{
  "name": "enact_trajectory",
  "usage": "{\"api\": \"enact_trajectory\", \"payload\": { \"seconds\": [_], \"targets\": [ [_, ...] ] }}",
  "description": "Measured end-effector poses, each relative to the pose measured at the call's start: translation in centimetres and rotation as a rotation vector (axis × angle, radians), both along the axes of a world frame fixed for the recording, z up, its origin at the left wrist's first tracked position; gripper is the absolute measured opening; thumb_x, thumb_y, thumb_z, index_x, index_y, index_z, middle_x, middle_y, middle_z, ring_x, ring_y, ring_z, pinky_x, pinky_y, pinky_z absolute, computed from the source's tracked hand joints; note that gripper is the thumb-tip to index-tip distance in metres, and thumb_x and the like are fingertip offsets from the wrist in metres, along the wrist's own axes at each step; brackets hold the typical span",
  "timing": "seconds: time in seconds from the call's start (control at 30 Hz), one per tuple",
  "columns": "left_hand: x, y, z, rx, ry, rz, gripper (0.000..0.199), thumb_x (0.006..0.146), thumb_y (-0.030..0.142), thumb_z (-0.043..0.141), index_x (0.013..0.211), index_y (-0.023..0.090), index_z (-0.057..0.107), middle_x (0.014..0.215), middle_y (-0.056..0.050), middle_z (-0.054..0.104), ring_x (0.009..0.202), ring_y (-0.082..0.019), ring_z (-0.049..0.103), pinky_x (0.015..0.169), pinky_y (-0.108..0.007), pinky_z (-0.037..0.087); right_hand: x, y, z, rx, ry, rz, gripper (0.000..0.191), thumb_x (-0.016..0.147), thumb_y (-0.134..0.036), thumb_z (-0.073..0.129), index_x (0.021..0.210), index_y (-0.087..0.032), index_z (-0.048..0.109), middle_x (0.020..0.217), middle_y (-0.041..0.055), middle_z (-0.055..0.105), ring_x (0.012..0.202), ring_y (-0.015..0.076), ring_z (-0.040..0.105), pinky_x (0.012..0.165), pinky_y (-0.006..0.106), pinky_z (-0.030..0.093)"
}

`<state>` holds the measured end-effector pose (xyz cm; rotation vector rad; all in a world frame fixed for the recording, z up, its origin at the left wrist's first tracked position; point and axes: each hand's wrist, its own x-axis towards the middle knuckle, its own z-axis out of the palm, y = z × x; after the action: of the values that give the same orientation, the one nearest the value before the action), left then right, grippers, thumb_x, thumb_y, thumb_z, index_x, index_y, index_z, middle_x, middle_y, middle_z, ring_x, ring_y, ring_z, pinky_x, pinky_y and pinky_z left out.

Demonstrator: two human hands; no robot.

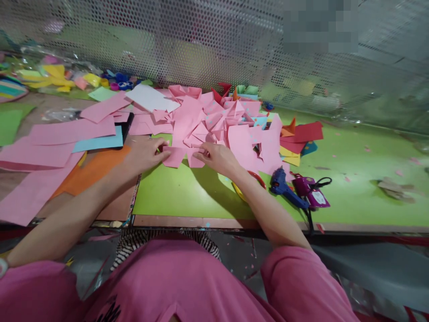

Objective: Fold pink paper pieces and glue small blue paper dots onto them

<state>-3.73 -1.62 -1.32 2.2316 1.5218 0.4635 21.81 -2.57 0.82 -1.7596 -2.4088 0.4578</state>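
A small folded pink paper piece (174, 157) is held between my two hands, just above the green tabletop. My left hand (150, 153) pinches its left end between thumb and fingers. Its right end is pinched by the fingers of my right hand (216, 156). Directly behind the hands lies a heap of cut and folded pink paper (187, 118). Scissors with red and yellow handles (257, 179) are partly hidden under my right forearm. To their right rests a blue glue gun (286, 188).
Pink strips (67, 132), a light blue strip (100, 139) and orange paper (95, 170) lie at the left. A purple pouch-like item (310, 191) is beside the glue gun. Red paper (306, 133) sits farther back. A perforated metal panel (214, 44) stands behind the table.
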Motion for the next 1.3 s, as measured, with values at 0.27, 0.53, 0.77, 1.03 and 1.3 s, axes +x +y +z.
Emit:
{"api": "enact_trajectory", "payload": {
  "seconds": [0.27,0.53,0.77,1.03,1.3],
  "targets": [
    [-0.8,-0.2,-0.4,0.056,-0.123,-0.02,0.055,0.099,0.054,0.029,0.113,0.022,0.071,0.111,-0.009,0.076,0.099,-0.025,0.067,0.085,-0.035,0.048,1.1,-0.7,1.1,0.081,0.076,0.015,0.057,0.097,-0.056,0.055,0.139,-0.019,0.059,0.103,0.0103,0.076,0.087,0.0239,0.068,0.073,0.033,0.044],
    [-0.7,-0.2,0.6,0.004,-0.116,0.003,0.054,0.09,0.06,0.043,0.118,0.023,0.071,0.097,-0.006,0.076,0.081,-0.023,0.064,0.077,-0.034,0.046,1.8,-0.7,0.8,0.076,0.133,-0.025,0.04,0.098,-0.034,0.05,0.129,-0.016,0.068,0.095,0.0101,0.076,0.082,0.0215,0.066,0.075,0.033,0.044],
    [-0.7,-0.2,0.7,0.05,-0.087,0.064,0.044,0.095,0.048,0.041,0.115,0.023,0.07,0.114,-0.009,0.074,0.099,-0.026,0.065,0.086,-0.038,0.046,2.7,-1.5,1.3,0.052,0.327,0.002,0.04,0.095,-0.035,0.053,0.125,-0.016,0.07,0.087,0.0057,0.071,0.073,0.0152,0.057,0.071,0.029,0.042],
    [-1.3,-0.1,0.9,0.11,-0.067,0.017,0.045,0.096,0.051,0.046,0.118,0.018,0.068,0.1,-0.007,0.064,0.09,-0.025,0.058,0.085,-0.039,0.045,8.9,-4.6,4.0,0.221,0.315,-0.229,0.035,0.092,-0.04,0.055,0.106,-0.014,0.075,0.083,0.0053,0.072,0.07,0.015,0.056,0.068,0.029,0.04],
    [2.1,2.3,0.5,0.183,0.075,-0.187,0.039,0.094,0.052,0.044,0.099,0.025,0.072,0.105,-0.009,0.075,0.107,-0.03,0.062,0.101,-0.046,0.04,5.3,-1.5,1.6,0.128,0.173,0.136,0.035,0.091,-0.014,0.055,0.124,-0.018,0.068,0.127,0.0124,0.068,0.113,0.0232,0.06,0.099,0.038,0.045]
  ]
}}
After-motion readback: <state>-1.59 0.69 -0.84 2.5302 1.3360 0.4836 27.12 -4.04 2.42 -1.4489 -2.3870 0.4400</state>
